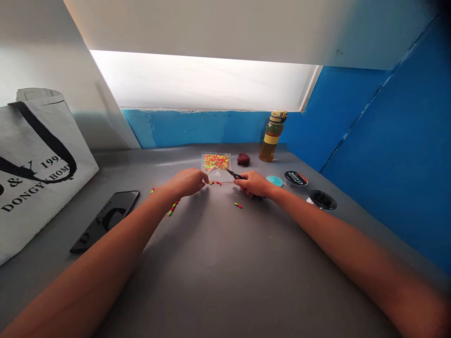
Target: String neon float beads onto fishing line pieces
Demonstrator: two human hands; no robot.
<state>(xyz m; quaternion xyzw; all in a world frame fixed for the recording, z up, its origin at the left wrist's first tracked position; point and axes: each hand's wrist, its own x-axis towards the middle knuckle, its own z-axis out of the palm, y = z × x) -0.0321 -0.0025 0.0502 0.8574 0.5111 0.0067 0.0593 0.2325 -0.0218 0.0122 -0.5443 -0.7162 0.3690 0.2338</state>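
My right hand (254, 183) is closed around dark scissors (234, 174), their blades pointing up and left. My left hand (190, 182) hovers low over the table, fingers bent and tips close together; whatever they pinch, if anything, is too small to make out. Beside those fingertips lie a few small red and yellow-green oval fishing floats (215, 183). One more float (238, 205) rests on the table below my right hand. Further floats (172, 208) form a short row partly behind my left forearm, and another float (152, 190) lies left of it.
A clear bag (216, 163) full of floats lies behind my hands, beside a dark red cord bundle (243, 159). A bottle (271, 138) stands at the wall. Rightward are a turquoise disc (274, 180), a labelled spool (296, 179) and a black spool (322, 199). Leftward, a phone (105, 220) and white bag (38, 188).
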